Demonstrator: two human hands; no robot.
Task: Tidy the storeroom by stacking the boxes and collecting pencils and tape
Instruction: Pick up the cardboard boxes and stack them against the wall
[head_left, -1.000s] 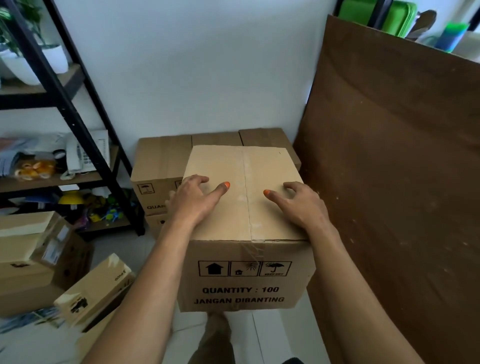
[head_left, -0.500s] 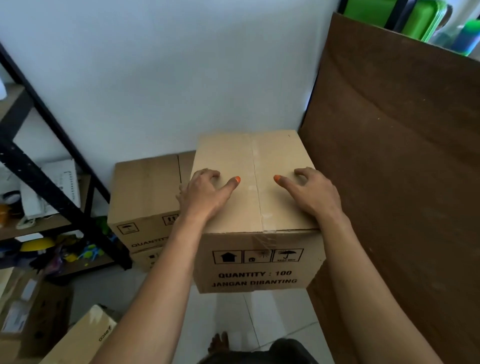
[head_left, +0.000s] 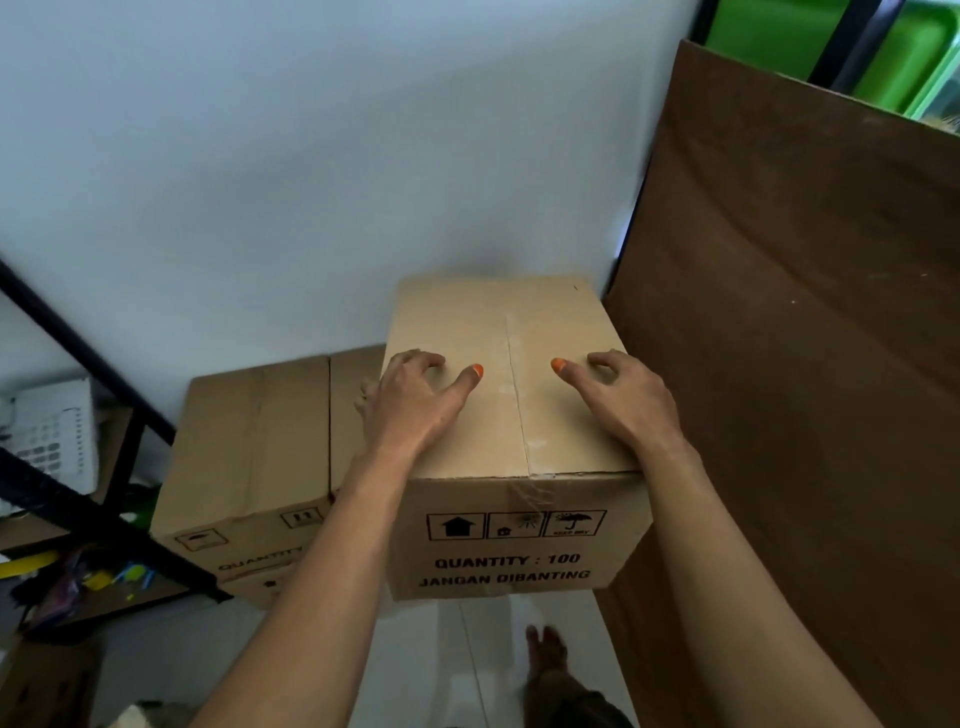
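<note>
Left hand (head_left: 415, 405) and right hand (head_left: 621, 402) rest, fingers loosely curled, atop a taped brown cardboard box (head_left: 511, 467); second carton (head_left: 249, 452) at nine o'clock.

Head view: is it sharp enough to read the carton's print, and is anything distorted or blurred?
Head view: print on the top box reads clearly; wide-angle bends the black shelf frame and board; left shelf clutter is soft; lighting even, no glare.

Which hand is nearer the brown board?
Right. The right hand rests on the box top beside the brown board; the left hand rests on the far side.
</note>
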